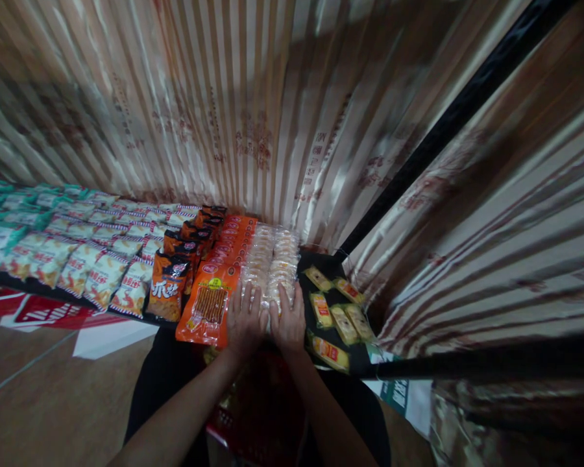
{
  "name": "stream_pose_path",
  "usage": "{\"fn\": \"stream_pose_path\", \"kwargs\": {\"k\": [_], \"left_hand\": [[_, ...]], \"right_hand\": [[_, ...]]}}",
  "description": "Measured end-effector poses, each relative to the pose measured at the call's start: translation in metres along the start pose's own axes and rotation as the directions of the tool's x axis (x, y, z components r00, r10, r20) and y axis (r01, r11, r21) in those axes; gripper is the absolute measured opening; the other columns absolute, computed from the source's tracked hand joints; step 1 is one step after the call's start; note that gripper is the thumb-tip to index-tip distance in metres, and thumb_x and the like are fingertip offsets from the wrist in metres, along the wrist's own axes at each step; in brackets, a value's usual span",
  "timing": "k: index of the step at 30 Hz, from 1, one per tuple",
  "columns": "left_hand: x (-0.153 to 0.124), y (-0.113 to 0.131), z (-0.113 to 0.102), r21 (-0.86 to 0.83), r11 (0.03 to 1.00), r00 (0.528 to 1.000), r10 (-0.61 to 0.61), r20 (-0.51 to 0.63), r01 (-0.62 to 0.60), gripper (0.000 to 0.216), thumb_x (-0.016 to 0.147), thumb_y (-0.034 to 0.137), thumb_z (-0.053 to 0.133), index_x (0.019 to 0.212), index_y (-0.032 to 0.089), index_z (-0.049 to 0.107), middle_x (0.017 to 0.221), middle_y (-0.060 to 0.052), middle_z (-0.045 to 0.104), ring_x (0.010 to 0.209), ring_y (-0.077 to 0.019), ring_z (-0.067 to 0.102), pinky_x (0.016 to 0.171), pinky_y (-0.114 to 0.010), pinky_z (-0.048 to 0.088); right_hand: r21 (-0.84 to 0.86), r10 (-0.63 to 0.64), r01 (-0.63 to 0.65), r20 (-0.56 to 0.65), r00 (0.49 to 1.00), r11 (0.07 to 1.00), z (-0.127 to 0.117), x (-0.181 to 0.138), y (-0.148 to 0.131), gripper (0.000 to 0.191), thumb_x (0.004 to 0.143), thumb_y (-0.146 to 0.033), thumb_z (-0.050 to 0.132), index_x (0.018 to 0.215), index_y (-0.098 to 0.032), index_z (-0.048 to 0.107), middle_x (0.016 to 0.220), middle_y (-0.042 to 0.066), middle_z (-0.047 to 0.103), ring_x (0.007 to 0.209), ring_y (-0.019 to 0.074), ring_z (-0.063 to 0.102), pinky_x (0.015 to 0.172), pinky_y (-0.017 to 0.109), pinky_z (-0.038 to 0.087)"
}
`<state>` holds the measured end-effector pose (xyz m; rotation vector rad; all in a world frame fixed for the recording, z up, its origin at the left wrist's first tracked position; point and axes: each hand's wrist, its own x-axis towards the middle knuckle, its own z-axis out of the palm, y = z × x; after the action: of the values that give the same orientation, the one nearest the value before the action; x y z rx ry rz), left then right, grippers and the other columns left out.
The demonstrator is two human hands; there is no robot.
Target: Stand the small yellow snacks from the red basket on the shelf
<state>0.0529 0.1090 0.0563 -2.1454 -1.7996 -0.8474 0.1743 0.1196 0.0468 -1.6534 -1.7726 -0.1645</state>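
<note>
Both my hands lie palm down at the front end of two rows of clear-wrapped pale round snacks (283,256). My left hand (246,321) has its fingers stretched forward over the left row, next to an orange snack packet (207,308) with brown sticks showing in its window. My right hand (288,318) rests with fingers extended over the right row's near end. Neither hand is closed around a pack, and the palms cover part of the rows. Right of my right hand lie several small yellow-wrapped cakes (341,324), loosely scattered on the black shelf (316,261).
Dark orange-and-black snack bags (167,288), white shrimp-picture bags (104,275) and green bags (2,237) stand in rows to the left. A black post (418,143) rises at the shelf's right corner. Striped curtain (253,97) hangs behind. A red package (257,415) sits below my forearms.
</note>
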Motion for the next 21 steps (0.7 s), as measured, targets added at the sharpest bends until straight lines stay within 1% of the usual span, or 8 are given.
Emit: {"fn": "stream_pose_path", "kwargs": {"k": [4,7,10,12,14,18,20,21], "left_hand": [[0.000,0.000,0.001,0.002,1.000,1.000,-0.004,-0.018,0.004,0.046,0.084,0.028,0.051,0.128,0.015,0.053,0.137,-0.013,0.051,0.136,-0.0305,0.033,0.106,-0.049,0.038],[0.001,0.000,-0.001,0.007,1.000,1.000,-0.004,-0.023,0.004,0.047,0.084,0.030,0.051,0.129,0.015,0.052,0.137,-0.013,0.050,0.134,-0.0315,0.036,0.107,-0.051,0.036],[0.001,-0.001,-0.005,0.006,1.000,1.000,0.004,-0.021,-0.004,0.048,0.085,0.031,0.050,0.131,0.016,0.050,0.140,-0.014,0.047,0.133,-0.0315,0.037,0.108,-0.053,0.033],[0.001,-0.001,-0.008,0.004,1.000,1.000,0.016,-0.022,-0.016,0.050,0.085,0.032,0.050,0.132,0.017,0.048,0.142,-0.014,0.045,0.135,-0.0317,0.034,0.109,-0.054,0.031],[0.001,-0.002,-0.011,0.000,1.000,0.999,0.028,-0.028,-0.028,0.050,0.084,0.034,0.051,0.132,0.017,0.049,0.143,-0.014,0.043,0.137,-0.0322,0.031,0.109,-0.055,0.029],[0.013,-0.005,-0.015,-0.027,0.999,0.998,0.044,-0.052,-0.045,0.051,0.084,0.034,0.052,0.132,0.018,0.048,0.144,-0.015,0.041,0.138,-0.0324,0.027,0.110,-0.054,0.028],[0.025,-0.008,-0.015,-0.044,0.999,0.998,0.027,-0.064,-0.030,0.050,0.085,0.033,0.051,0.132,0.018,0.048,0.145,-0.015,0.039,0.139,-0.0323,0.026,0.110,-0.054,0.027],[0.032,-0.009,-0.015,-0.049,0.999,0.998,0.009,-0.060,-0.012,0.049,0.085,0.033,0.050,0.132,0.018,0.048,0.146,-0.015,0.038,0.139,-0.0321,0.025,0.110,-0.054,0.028]], "right_hand": [[0.031,0.006,-0.006,-0.014,1.000,0.999,0.002,0.000,0.000,0.048,0.090,-0.033,0.041,0.136,-0.020,0.042,0.148,0.013,0.025,0.128,0.0296,0.038,0.099,0.045,0.041],[0.039,0.004,-0.003,-0.021,1.000,0.999,0.003,-0.001,0.003,0.047,0.091,-0.032,0.039,0.136,-0.019,0.043,0.148,0.014,0.025,0.129,0.0289,0.038,0.099,0.044,0.041],[0.014,-0.012,0.012,-0.009,1.000,1.000,0.001,-0.002,0.006,0.048,0.092,-0.031,0.036,0.138,-0.017,0.040,0.150,0.015,0.023,0.133,0.0288,0.033,0.102,0.044,0.039],[-0.021,-0.011,0.011,-0.013,1.000,1.000,-0.003,-0.001,0.008,0.050,0.092,-0.032,0.036,0.140,-0.018,0.037,0.151,0.014,0.023,0.135,0.0297,0.029,0.104,0.047,0.037],[-0.059,-0.011,0.009,-0.031,0.999,0.998,-0.008,0.002,0.009,0.049,0.092,-0.032,0.036,0.139,-0.019,0.038,0.152,0.013,0.024,0.137,0.0308,0.025,0.105,0.050,0.034],[-0.068,-0.030,0.027,-0.054,0.998,0.997,-0.018,0.019,0.015,0.048,0.093,-0.030,0.033,0.139,-0.017,0.039,0.151,0.013,0.027,0.139,0.0289,0.022,0.108,0.050,0.030],[-0.063,-0.044,0.043,-0.022,0.999,0.997,-0.020,0.032,0.017,0.048,0.094,-0.030,0.032,0.140,-0.015,0.039,0.152,0.013,0.025,0.140,0.0281,0.019,0.109,0.049,0.029],[-0.067,-0.059,0.060,0.018,0.998,0.996,-0.021,0.040,0.018,0.047,0.095,-0.030,0.031,0.138,-0.015,0.042,0.153,0.012,0.025,0.141,0.0279,0.017,0.109,0.049,0.029]]}}
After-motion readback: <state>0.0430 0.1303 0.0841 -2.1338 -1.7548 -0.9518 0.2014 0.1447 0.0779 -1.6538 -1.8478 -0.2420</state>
